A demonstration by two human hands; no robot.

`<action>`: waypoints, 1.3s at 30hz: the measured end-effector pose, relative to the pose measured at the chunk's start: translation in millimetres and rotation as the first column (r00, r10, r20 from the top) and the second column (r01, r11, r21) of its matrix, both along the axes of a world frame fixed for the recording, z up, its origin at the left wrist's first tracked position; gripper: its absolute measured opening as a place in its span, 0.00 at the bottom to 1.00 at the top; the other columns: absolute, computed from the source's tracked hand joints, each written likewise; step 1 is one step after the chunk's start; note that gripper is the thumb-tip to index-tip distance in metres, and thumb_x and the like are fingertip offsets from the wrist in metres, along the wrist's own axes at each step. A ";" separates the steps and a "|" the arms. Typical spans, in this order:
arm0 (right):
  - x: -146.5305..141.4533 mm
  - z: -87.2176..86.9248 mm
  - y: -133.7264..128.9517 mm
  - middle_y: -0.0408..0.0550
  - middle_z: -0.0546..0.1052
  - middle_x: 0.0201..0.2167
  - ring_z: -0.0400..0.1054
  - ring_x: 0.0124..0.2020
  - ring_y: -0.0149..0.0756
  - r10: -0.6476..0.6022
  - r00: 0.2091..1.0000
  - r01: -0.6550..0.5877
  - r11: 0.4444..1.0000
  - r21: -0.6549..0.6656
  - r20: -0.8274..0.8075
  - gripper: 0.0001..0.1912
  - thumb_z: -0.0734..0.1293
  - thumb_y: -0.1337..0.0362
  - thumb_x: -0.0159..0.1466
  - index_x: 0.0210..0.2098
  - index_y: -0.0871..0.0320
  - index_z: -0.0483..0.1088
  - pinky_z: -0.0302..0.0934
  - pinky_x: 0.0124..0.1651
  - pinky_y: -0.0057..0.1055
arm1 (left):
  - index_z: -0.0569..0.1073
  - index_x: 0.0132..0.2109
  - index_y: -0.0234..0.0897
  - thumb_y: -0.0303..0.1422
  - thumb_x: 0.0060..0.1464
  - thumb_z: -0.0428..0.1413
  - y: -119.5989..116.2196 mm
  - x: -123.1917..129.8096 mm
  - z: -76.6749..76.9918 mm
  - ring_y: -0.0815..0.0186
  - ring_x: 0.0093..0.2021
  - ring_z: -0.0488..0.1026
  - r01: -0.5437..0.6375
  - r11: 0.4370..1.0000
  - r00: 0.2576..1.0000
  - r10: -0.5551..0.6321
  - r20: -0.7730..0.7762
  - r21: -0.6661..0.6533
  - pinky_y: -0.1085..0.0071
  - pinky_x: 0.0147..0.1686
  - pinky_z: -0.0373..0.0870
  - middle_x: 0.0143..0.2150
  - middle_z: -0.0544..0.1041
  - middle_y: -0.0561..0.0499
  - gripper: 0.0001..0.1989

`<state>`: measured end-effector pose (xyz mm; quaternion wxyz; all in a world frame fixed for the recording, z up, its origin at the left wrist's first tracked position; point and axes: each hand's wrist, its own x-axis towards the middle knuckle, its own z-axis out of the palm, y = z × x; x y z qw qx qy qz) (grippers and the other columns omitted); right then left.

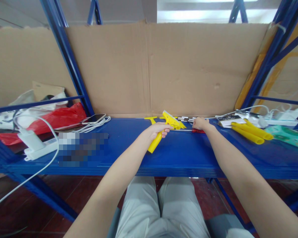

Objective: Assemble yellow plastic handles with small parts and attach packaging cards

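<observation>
A yellow T-shaped scraper (154,144) is in my left hand (159,129), fingers wrapped round its handle. The scraper's wide head points away, and the handle's end slants down toward the front edge of the blue shelf. Several other yellow pieces (181,125) lie right behind and beside that head. My right hand (200,123) is closed like a fist, low over the shelf near the back. Some red (198,131) shows under its fingers, and a thin pale rod runs left from there; whether the hand grips it I cannot make out. Black-and-white pieces (186,119) lie just left of that hand.
Yellow tubes (250,132) lie at the right with printed packets (232,119), a green patterned pack (289,135) and white power strips. At the left are a phone (94,118), coiled white cable, a red bag (57,119) and a power strip (41,148). Cardboard (188,66) walls the back.
</observation>
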<state>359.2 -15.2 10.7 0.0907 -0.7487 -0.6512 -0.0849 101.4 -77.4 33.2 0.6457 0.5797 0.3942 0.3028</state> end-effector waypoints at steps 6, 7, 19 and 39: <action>-4.9 2.9 -3.7 0.58 0.78 0.37 0.68 0.50 0.50 -0.017 0.999 0.019 0.998 -0.060 0.036 0.08 0.67 0.65 0.52 0.31 0.58 0.77 0.59 0.51 0.43 | 0.62 0.29 0.37 0.24 0.52 0.59 3.8 -1.2 -1.3 0.80 0.10 0.52 0.001 1.000 1.000 -0.001 0.001 -0.027 0.82 0.11 0.46 0.14 0.58 0.64 0.12; -6.1 4.1 -5.3 0.58 0.78 0.36 0.69 0.49 0.49 -0.007 0.999 0.009 0.999 -0.047 0.033 0.07 0.67 0.66 0.52 0.29 0.58 0.77 0.59 0.51 0.43 | 0.62 0.29 0.37 0.24 0.52 0.58 4.2 -1.6 -1.0 0.80 0.10 0.51 0.001 0.999 1.000 -0.001 0.001 -0.036 0.82 0.11 0.46 0.14 0.58 0.64 0.12; -51.6 20.1 -18.4 0.46 0.78 0.28 0.70 0.33 0.35 0.574 0.449 -0.212 0.813 0.542 -0.685 0.07 0.66 0.62 0.49 0.23 0.58 0.73 0.62 0.41 0.32 | 0.58 0.28 0.38 0.23 0.56 0.54 7.8 -6.7 1.9 0.81 0.10 0.49 0.039 0.993 0.998 -0.033 0.060 -0.111 0.83 0.11 0.44 0.13 0.55 0.65 0.13; -94.7 8.9 -34.7 0.45 0.78 0.34 0.70 0.41 0.36 0.599 0.085 -0.251 0.787 0.564 -0.797 0.07 0.70 0.60 0.48 0.24 0.56 0.72 0.62 0.48 0.33 | 0.56 0.27 0.38 0.21 0.58 0.48 9.9 -7.2 2.4 0.80 0.09 0.49 0.033 0.990 0.993 -0.017 0.115 -0.135 0.84 0.10 0.44 0.13 0.53 0.65 0.14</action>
